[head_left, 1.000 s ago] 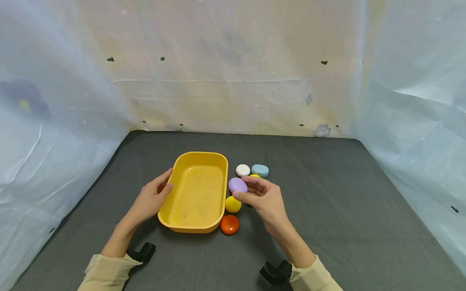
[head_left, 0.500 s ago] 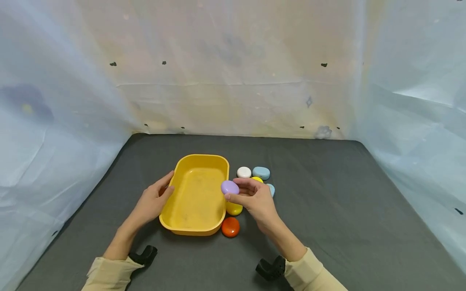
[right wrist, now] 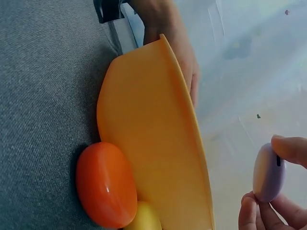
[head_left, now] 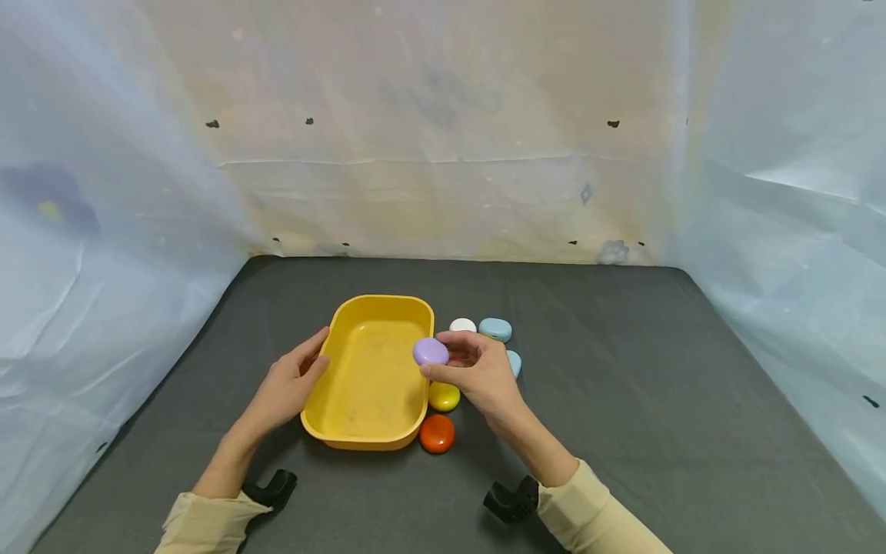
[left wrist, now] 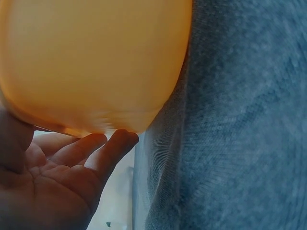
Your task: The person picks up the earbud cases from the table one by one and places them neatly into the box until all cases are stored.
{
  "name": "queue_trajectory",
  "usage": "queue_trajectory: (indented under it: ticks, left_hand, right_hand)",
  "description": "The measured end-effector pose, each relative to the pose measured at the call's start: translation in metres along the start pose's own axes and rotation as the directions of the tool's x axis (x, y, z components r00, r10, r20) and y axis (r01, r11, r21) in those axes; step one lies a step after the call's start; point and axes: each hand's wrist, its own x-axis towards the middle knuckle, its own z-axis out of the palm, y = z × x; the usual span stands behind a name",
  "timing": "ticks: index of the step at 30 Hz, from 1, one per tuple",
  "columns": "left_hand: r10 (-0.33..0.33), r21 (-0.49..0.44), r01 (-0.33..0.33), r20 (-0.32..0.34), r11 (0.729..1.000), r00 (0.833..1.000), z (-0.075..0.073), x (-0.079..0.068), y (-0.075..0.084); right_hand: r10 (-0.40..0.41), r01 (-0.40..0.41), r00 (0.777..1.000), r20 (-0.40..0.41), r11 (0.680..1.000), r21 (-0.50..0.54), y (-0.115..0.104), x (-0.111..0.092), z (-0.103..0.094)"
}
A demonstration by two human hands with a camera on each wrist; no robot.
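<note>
My right hand (head_left: 483,375) pinches a smooth purple oval piece (head_left: 431,352) between thumb and fingertips, above the right rim of a yellow tray (head_left: 374,445). In the right wrist view the purple oval piece (right wrist: 266,173) shows a short dark slot and hangs higher than the tray's rim. My left hand (head_left: 282,388) holds the tray's left side, thumb at the rim. Its fingertips press the outer wall of the tray (left wrist: 110,57) in the left wrist view. The visible inside of the tray holds nothing.
Beside the tray's right wall lie an orange oval piece (head_left: 437,434) and a yellow one (head_left: 444,396). Farther back are a white piece (head_left: 462,325) and a light-blue piece (head_left: 495,329). Another light-blue piece (head_left: 514,363) is partly hidden behind my right hand. Plastic sheeting (head_left: 443,200) encloses the dark cloth-covered table.
My right hand has carried the purple oval piece left, from over the loose pieces to the tray's right rim. My left hand stays at the tray.
</note>
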Motion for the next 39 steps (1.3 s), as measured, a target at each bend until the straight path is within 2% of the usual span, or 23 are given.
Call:
queue_trajectory:
  ticks: [11,17,26,39]
  left_hand:
    - [-0.017,0.005,0.017,-0.003,1.000,1.000,0.000,0.000,0.001]
    - [-0.022,0.007,0.022,0.005,1.000,1.000,0.000,-0.002,0.003]
    - [-0.026,0.002,0.026,0.008,1.000,1.000,-0.002,-0.001,0.004]
    - [-0.021,0.007,0.021,0.009,1.000,1.000,-0.001,0.000,0.004]
  right_hand:
    - [-0.002,0.008,0.999,0.049,0.992,-0.125,0.005,0.001,0.009]
    - [0.013,-0.003,0.997,0.076,0.992,-0.129,0.010,-0.001,0.015]
    - [-0.026,0.037,0.997,0.070,0.987,-0.154,0.013,0.000,0.019]
    - [-0.019,0.028,0.998,0.057,0.987,-0.158,0.012,-0.002,0.022]
